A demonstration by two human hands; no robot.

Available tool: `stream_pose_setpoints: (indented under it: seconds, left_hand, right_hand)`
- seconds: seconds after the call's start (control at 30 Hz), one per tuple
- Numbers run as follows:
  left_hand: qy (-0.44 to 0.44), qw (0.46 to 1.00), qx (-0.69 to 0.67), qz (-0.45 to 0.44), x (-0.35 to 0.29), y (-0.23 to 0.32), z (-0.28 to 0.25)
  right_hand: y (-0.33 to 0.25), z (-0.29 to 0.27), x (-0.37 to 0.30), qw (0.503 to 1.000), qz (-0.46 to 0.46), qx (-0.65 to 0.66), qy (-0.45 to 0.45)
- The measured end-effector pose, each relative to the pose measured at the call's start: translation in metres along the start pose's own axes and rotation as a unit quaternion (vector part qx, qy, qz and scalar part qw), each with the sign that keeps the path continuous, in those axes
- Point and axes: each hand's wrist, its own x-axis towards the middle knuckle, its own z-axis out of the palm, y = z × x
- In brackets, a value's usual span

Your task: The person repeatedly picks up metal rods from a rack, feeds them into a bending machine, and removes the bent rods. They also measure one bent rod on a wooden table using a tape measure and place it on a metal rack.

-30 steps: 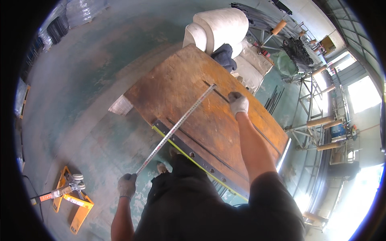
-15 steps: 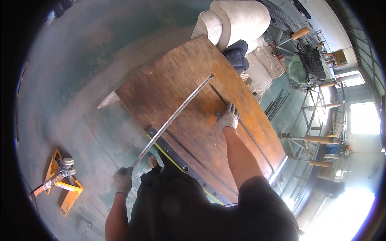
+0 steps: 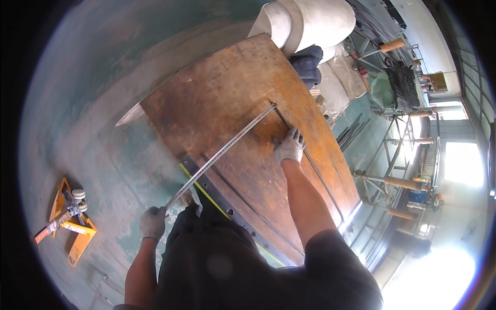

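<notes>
My left hand [image 3: 153, 223], in a grey work glove, is closed at the near end of an extended tape measure [image 3: 227, 146]; the tape's case is hidden in the grip. The blade slants up and right across a worn brown tabletop [image 3: 217, 88]. Its far tip lies at a thin dark rod [image 3: 321, 178], near that rod's far end. My gloved right hand [image 3: 290, 147] is closed over the same rod, partway along it, against the tabletop. A second thin dark strip [image 3: 240, 197] lies nearer to me, passing under the tape.
A dark metal edge with holes [image 3: 219, 201] borders the table's near side. Large pale rolls [image 3: 320, 26] and a dark cloth bundle [image 3: 307, 66] sit beyond it. A yellow pallet jack [image 3: 81, 245] stands at left on the green floor. Racks with rollers [image 3: 405, 182] stand at right.
The tape's far tip has come nearer to me and now meets the rod by its far end. My right hand stays at the rod. The whole view has shifted slightly.
</notes>
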Motion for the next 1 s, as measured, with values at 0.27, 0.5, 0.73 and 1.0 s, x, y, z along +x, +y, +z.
stream_pose_setpoints:
  seconds: [0.27, 0.5, 0.73, 1.0]
  left_hand:
    - [0.0, 1.0, 0.0, -0.004, 0.003, 0.01, -0.006]
    - [0.002, 1.0, 0.008, -0.015, 0.006, 0.006, -0.009]
    - [-0.003, 1.0, 0.016, -0.01, 0.013, 0.001, -0.007]
    - [-0.011, 1.0, 0.012, -0.013, 0.013, 0.0, -0.007]
  right_hand:
    - [-0.003, 0.006, 0.003, 1.0, 0.01, -0.022, -0.005]
    - [-0.004, 0.007, 0.003, 1.0, 0.012, -0.01, -0.005]
    - [-0.005, 0.005, 0.004, 1.0, 0.011, -0.026, -0.003]
    - [-0.004, 0.006, 0.004, 1.0, 0.015, -0.019, -0.012]
